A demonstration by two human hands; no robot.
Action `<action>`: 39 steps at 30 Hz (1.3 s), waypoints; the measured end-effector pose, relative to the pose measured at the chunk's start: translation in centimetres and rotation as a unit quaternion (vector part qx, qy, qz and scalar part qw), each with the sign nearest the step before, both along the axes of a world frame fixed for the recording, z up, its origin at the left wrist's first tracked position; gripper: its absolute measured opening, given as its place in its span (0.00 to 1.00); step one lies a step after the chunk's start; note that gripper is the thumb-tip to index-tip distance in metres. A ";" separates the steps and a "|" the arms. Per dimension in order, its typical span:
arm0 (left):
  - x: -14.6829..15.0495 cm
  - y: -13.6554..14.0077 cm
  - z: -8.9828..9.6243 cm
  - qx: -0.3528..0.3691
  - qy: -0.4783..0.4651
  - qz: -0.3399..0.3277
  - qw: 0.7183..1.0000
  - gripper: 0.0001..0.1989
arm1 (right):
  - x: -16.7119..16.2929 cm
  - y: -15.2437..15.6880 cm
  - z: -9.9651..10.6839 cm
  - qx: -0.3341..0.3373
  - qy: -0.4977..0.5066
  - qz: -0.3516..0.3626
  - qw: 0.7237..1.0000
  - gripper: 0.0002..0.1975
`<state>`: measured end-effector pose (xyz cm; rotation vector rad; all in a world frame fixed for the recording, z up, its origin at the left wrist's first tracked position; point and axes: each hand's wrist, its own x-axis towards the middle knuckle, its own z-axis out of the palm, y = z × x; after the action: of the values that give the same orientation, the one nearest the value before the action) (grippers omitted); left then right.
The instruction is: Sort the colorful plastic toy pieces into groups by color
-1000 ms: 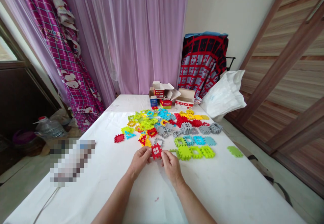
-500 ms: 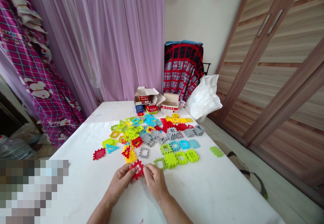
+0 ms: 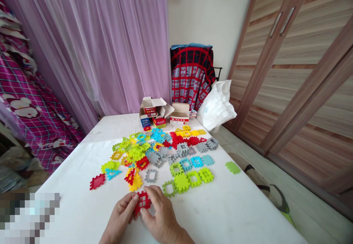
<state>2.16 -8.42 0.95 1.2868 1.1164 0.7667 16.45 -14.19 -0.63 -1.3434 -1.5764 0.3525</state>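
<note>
A red square building tile (image 3: pixel 142 200) with a window-pane grid and notched edges is between my two hands, low over the near part of the table. My left hand (image 3: pixel 120 213) pinches its left edge, with the thumb on the near face. My right hand (image 3: pixel 163 213) closes on its right side, thumb at the lower edge and fingers at the upper edge. Just beyond lie a grey square frame tile (image 3: pixel 151 176), a yellow tile (image 3: pixel 135 182) and a red triangular tile (image 3: pixel 129 177). Joined lime-green tiles (image 3: pixel 181 182) are to the right of my right hand.
A heap of mixed tiles (image 3: pixel 138 149) covers the table's middle. Small open cardboard boxes (image 3: pixel 179 114) stand at the far edge. A white bag (image 3: pixel 217 106) is at the far right corner. One green tile (image 3: pixel 233 167) lies near the right edge of the white table (image 3: pixel 220 207).
My right hand's fingers have spread from a pinch at the red tile's edge to reach around its right side. The view has shifted slightly, and the tile is turned more upright.
</note>
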 end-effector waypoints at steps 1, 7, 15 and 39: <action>0.1 0.0 0.1 -0.004 0.004 -0.009 1.000 0.29 | 0.1 -0.1 0.0 0.000 -0.016 0.011 1.000 0.30; 0.1 0.1 0.2 -0.027 0.000 -0.006 1.000 0.28 | 0.2 0.2 -0.9 -0.044 -0.058 0.030 0.997 0.35; 0.0 0.1 0.5 -0.041 0.005 -0.020 0.999 0.28 | 0.1 0.4 -1.4 -0.066 -0.069 0.016 0.995 0.29; 0.4 -0.2 1.4 -0.015 0.046 -0.071 0.996 0.28 | 1.0 -0.8 -0.2 -0.080 -0.076 -0.001 0.994 0.25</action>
<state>2.56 -8.63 2.36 1.3707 1.0934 0.5885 17.48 -14.98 -0.84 -1.5240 -1.7012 0.3891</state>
